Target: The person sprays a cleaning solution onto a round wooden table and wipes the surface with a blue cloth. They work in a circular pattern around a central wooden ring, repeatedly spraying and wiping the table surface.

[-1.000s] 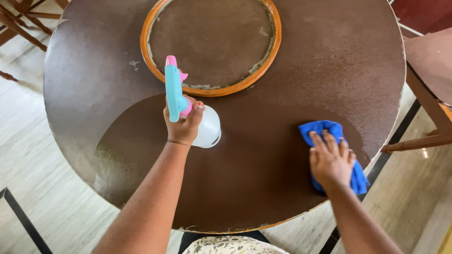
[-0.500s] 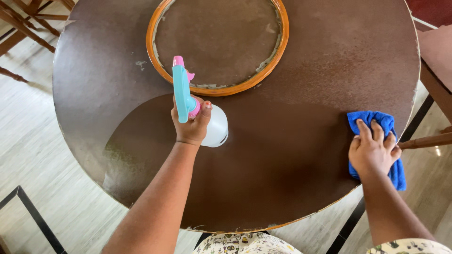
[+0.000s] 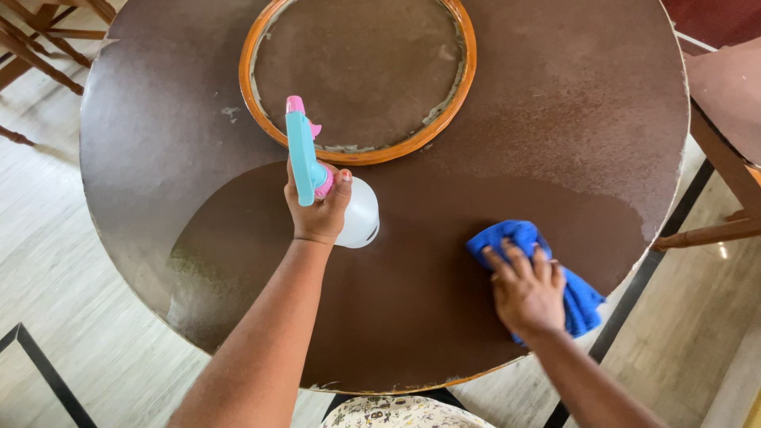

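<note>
Here your left hand (image 3: pixel 319 208) is closed around the neck of a spray bottle (image 3: pixel 333 194), fingers wrapped tight and the thumb up along its right side. The bottle has a teal head with a pink tip, pointing away from you, and a white body that shows just to the right of your hand. You hold it above the round brown table (image 3: pixel 555 103), near the table's middle.

Your right hand (image 3: pixel 525 289) lies flat on a blue cloth (image 3: pixel 583 301), fingers spread and stretched over it, pressing it to the tabletop. It grips nothing; it is open, palm down. The cloth sits on the near right part of the table, close to the edge, and sticks out past your fingers at the top and on the right.

Beyond the bottle, a round inset with an orange ring (image 3: pixel 468 75) takes up the far middle of the table. The near half of the tabletop looks darker than the far half. A wooden chair (image 3: pixel 725 87) stands at the right, and more chair legs (image 3: pixel 36 47) show at the far left.
</note>
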